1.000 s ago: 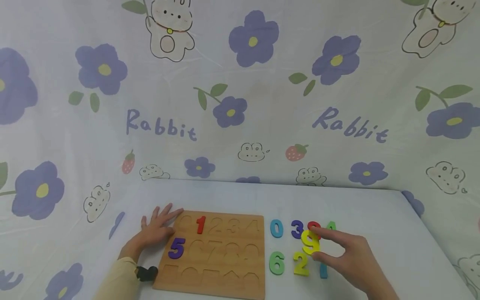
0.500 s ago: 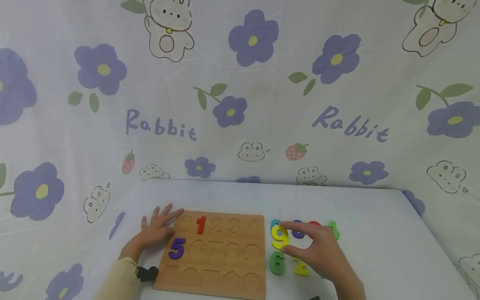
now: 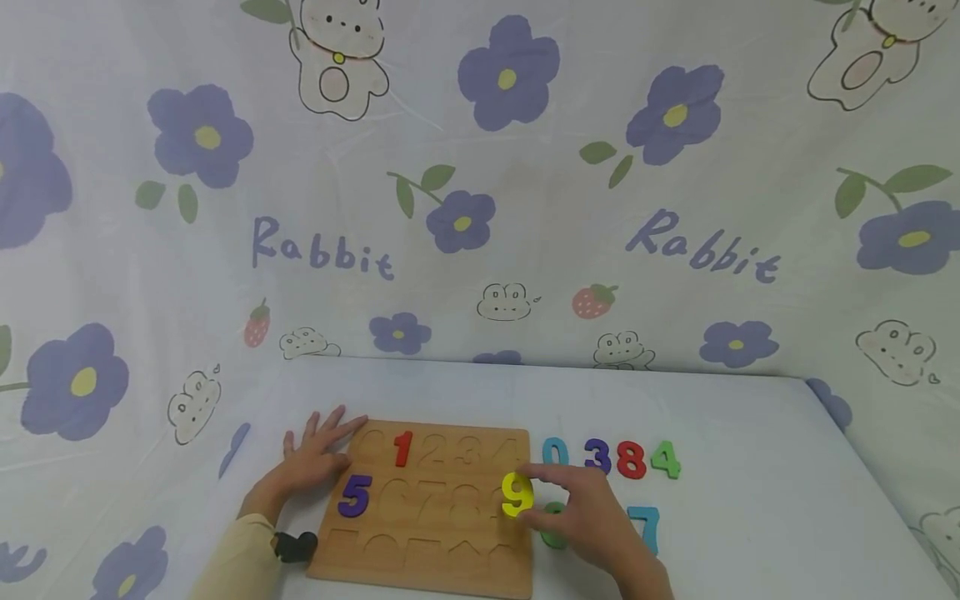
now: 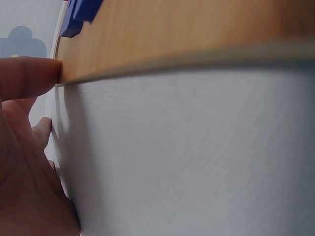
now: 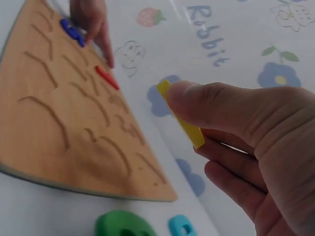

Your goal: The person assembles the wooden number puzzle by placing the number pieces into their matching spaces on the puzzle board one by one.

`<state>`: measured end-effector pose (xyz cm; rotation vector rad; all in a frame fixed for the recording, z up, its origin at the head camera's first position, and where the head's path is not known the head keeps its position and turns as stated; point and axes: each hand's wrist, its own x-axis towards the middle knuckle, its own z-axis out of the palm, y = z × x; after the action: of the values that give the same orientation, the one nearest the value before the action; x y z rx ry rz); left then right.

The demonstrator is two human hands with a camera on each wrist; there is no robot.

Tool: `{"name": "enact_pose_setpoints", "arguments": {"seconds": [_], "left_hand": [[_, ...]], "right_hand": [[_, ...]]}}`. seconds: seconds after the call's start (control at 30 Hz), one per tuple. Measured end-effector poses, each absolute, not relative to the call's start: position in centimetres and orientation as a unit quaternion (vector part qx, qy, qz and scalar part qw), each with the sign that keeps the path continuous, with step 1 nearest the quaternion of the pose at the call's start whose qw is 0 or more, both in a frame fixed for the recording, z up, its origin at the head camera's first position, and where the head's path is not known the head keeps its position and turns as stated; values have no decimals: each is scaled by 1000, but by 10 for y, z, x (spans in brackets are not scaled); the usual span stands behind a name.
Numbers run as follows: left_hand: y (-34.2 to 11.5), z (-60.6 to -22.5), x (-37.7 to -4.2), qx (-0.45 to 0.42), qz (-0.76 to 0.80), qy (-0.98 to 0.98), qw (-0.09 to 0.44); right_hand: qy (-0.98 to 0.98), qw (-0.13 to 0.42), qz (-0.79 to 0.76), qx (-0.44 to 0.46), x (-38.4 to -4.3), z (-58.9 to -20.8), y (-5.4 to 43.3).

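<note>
My right hand (image 3: 588,512) pinches a yellow number 9 (image 3: 517,499) between thumb and fingers, over the right edge of a wooden number puzzle board (image 3: 420,523). The right wrist view shows this 9 (image 5: 183,119) edge-on and raised above the board. At the board's upper left, my left hand (image 3: 315,460) lies with fingers spread, and its thumb touches the board's edge (image 4: 147,66) in the left wrist view. A red 1 (image 3: 403,448) sits in the top row of the board, and a purple 5 (image 3: 353,497) is at the left of the middle row.
Right of the board on the white table (image 3: 765,483) lie a blue 0 (image 3: 546,451), a purple 3 (image 3: 604,458), a red 8 (image 3: 632,459), a green 4 (image 3: 667,468) and a blue 7 (image 3: 651,512). The right hand partly covers a green 6 (image 3: 553,542). A patterned cloth (image 3: 555,250) hangs behind.
My right hand has carried the yellow 9 leftward, from above the loose numbers to the board's right edge. The red 8 and blue 7 are uncovered, while the yellow 2 is hidden. My left hand stays put.
</note>
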<state>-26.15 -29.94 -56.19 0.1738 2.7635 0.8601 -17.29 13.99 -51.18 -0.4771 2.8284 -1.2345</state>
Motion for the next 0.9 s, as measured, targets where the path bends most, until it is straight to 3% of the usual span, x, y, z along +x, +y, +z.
{"name": "enact_pose_setpoints", "arguments": {"seconds": [0.27,0.57,0.9], "left_hand": [[-300,-563,-262,58,290,948,121],[-300,-563,-262,57,291,947,125],[-299,-561,-260,59,301,944,118]], "right_hand": [[916,34,-363,-166,-177,-538,129],[920,69,-353,-157,-178,-547,119],[926,72,-328,-171,-181,-549,113]]}}
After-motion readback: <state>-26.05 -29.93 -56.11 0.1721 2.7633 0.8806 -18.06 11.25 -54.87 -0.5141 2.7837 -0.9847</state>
